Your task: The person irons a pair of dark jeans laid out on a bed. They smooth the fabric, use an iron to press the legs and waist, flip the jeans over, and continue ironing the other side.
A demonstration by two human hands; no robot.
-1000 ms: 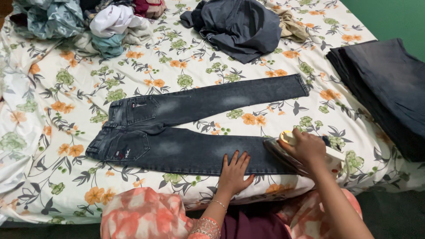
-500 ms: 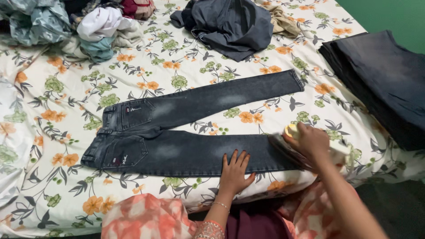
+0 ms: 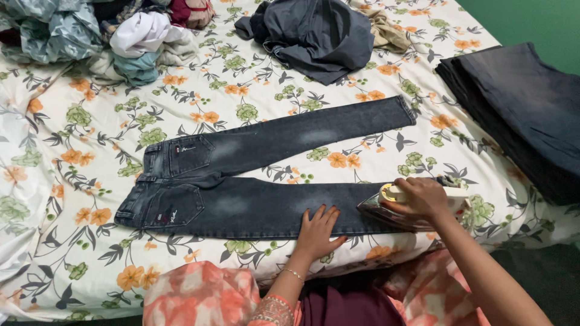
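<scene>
Dark grey jeans [image 3: 241, 205] lie flat, back side up, on a floral bedsheet [image 3: 78, 139], waist to the left and legs spread to the right. My left hand [image 3: 317, 232] presses flat on the near leg, fingers apart. My right hand [image 3: 420, 199] grips the handle of a white and yellow clothes iron [image 3: 386, 205], whose soleplate rests on the hem end of that near leg. The far leg [image 3: 338, 124] stretches untouched toward the upper right.
A stack of folded dark trousers [image 3: 519, 108] sits at the right edge of the bed. A crumpled dark blue garment [image 3: 314, 36] and a beige one [image 3: 389, 30] lie at the back. A heap of mixed clothes [image 3: 103, 33] fills the back left corner.
The iron has settled flatter on the near leg's hem and shifted slightly. My left hand stays pressed in the same spot. The view moved a little.
</scene>
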